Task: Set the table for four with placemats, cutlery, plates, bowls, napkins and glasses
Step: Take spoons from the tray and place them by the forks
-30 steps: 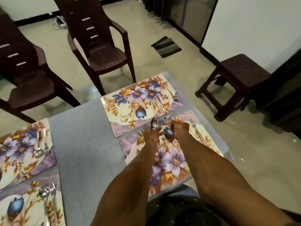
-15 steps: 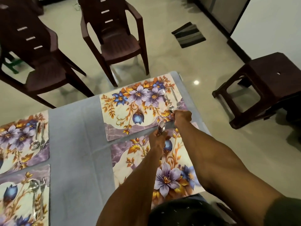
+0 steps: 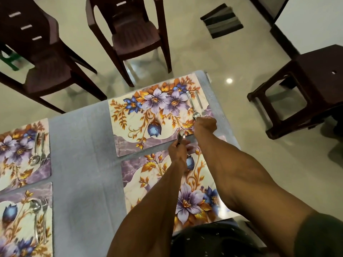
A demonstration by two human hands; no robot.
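Note:
Four floral placemats lie on the grey tablecloth (image 3: 83, 164). My left hand (image 3: 178, 150) grips a spoon (image 3: 180, 135) with its bowl up, over the gap between the far right placemat (image 3: 133, 127) and the near right placemat (image 3: 148, 173). My right hand (image 3: 205, 125) is curled at the bowl end of a second spoon (image 3: 192, 103), which lies beside a fork (image 3: 200, 104) on the far right mat's right edge. The two left mats (image 3: 22, 145) (image 3: 20, 229) each carry a spoon and a fork. My arms hide much of the near right mat.
Two dark plastic chairs (image 3: 130, 34) (image 3: 39, 58) stand beyond the table's far edge. A dark stool (image 3: 306, 86) sits on the floor to the right. A striped doormat (image 3: 221, 21) lies by the wall. The table's right edge runs just past my right hand.
My right hand has moved right and away from me, bringing the far mat's spoon next to the fork. My left hand followed with its spoon. The view has tilted down.

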